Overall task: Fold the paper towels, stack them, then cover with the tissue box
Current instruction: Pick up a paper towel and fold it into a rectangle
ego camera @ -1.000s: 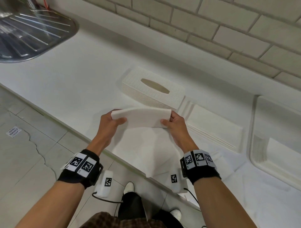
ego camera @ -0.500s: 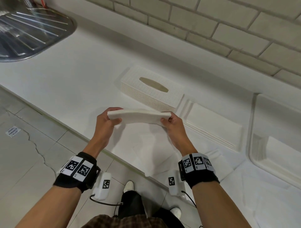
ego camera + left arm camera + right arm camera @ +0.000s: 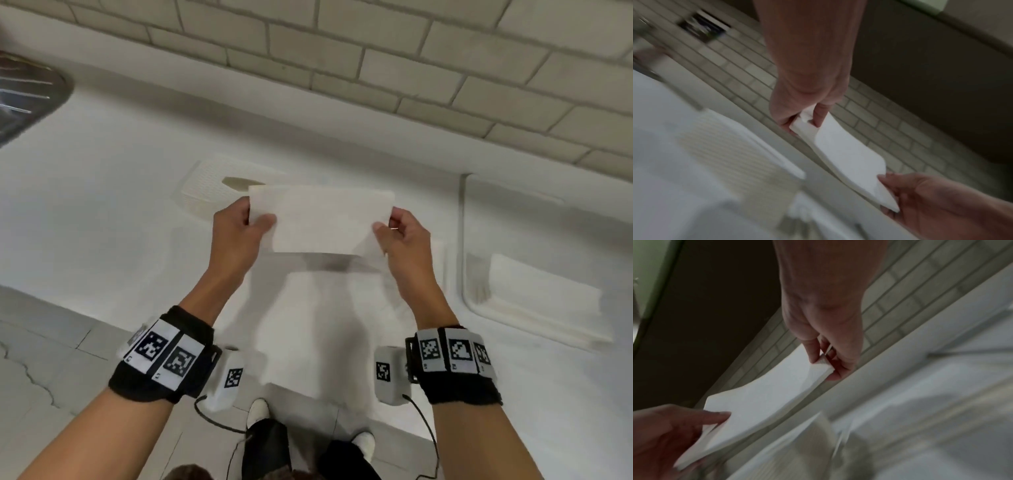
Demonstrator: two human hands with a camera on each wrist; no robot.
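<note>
Two hands carry one folded paper towel (image 3: 322,219) above the desk (image 3: 113,192): my left hand (image 3: 236,236) pinches its left short end, my right hand (image 3: 404,240) its right short end, thumbs on the near face. In the right wrist view the right fingers (image 3: 840,368) clamp the towel's edge. Its long axis runs left to right between the hands, flat face tilted toward me. The tissue box (image 3: 212,181) lies just beyond it, partly hidden. The stack of folded towels (image 3: 442,260), I judge the target, peeks out low beside my right hand, so that hand is nearer and the move goes right and down. Half a second ago the towel was edge-on and lower; now it is raised and further right.
</note>
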